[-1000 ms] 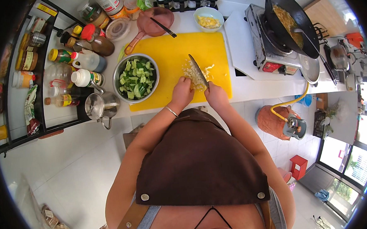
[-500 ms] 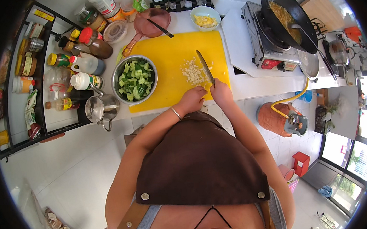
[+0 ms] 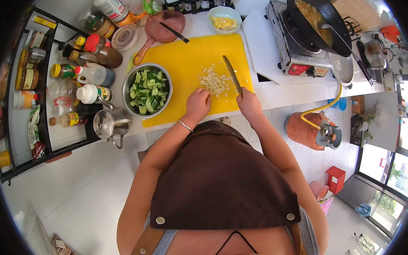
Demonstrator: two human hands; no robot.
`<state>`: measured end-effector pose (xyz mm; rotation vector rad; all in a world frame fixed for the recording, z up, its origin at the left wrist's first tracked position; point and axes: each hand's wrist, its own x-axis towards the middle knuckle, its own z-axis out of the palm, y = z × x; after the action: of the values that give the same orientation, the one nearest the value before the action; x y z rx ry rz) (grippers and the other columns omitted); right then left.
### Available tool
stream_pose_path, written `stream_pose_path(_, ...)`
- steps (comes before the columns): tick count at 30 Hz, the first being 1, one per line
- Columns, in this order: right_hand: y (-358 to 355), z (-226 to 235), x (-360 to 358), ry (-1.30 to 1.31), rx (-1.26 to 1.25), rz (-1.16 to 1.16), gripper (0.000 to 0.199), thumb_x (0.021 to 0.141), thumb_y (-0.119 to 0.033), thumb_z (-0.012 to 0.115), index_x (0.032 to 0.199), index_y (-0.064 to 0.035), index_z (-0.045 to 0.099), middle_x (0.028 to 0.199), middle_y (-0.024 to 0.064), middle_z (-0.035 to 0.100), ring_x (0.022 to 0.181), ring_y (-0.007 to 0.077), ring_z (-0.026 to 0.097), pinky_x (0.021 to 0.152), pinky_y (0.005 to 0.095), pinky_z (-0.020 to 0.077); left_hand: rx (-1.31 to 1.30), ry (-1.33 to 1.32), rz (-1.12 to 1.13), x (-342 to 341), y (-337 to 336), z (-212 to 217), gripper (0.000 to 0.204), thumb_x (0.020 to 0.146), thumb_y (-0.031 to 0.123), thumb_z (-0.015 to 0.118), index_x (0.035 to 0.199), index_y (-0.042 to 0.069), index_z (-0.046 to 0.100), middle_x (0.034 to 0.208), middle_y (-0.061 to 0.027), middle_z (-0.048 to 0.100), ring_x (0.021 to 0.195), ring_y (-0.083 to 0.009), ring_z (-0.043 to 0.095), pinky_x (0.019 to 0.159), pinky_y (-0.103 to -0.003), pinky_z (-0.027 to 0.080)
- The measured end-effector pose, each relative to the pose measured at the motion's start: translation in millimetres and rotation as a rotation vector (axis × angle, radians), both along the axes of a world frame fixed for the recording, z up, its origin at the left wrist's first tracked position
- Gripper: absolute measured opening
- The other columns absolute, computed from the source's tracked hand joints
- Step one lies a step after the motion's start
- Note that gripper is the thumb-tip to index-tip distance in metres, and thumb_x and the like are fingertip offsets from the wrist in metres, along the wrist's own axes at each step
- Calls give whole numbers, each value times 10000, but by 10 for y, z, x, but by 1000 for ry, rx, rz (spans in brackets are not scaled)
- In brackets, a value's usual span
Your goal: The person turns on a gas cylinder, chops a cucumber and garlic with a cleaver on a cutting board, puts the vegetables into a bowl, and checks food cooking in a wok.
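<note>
My right hand (image 3: 249, 102) grips the handle of a kitchen knife (image 3: 230, 70), its blade pointing away from me over the yellow cutting board (image 3: 181, 55). A loose pile of finely chopped pale pieces, like garlic (image 3: 215, 80), lies just left of the blade. My left hand (image 3: 198, 104) is at the pile's near left edge, its fingers curled closed; whether anything is inside them is hidden. Left of that hand, a steel bowl (image 3: 125, 92) of chopped green vegetable (image 3: 147, 91) overlaps the board's left side.
A pink pan (image 3: 171, 23) with black chopsticks (image 3: 175, 32) and a bowl (image 3: 226, 28) of yellow food stand behind the board. At right, a wok (image 3: 342, 32) with a ladle sits on a gas stove (image 3: 297, 58). Bottles and a steel pot (image 3: 113, 123) crowd the left.
My left hand has moved left, away from the right hand and knife, to the near left edge of the chopped pile. The knife stays in my right hand, slightly shifted.
</note>
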<state>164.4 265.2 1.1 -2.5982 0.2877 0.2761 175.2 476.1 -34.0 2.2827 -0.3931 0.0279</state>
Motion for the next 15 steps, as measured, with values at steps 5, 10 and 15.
stream_pose_path(5, -36, 179, -31, -58, -5, -2, 284, 881, -228, 504, 1070, -39, 599, 831, 254, 659, 791, 428, 644, 722, 517, 514, 5, -62, -122, -85, -52, -39, 86, 788, 58, 626, 862, 37, 664, 861, -143, 632, 818, -338, 618, 703, -397, 510)
stream_pose_path(10, -255, 128, -88, -14, -42, -76, 316, 892, -239, 500, 1122, -43, 591, 821, 257, 659, 778, 433, 646, 715, 523, 516, -124, -79, 4, -85, -5, -15, 76, 793, 66, 638, 859, 41, 666, 837, -134, 636, 803, -329, 620, 692, -393, 508)
stream_pose_path(15, 20, -13, -60, -13, -19, 19, 293, 888, -239, 507, 1080, -35, 591, 809, 265, 654, 766, 437, 645, 707, 532, 513, -55, -64, 68, -90, 148, -43, 59, 791, 58, 646, 843, 35, 660, 818, -131, 638, 764, -327, 622, 666, -391, 504)
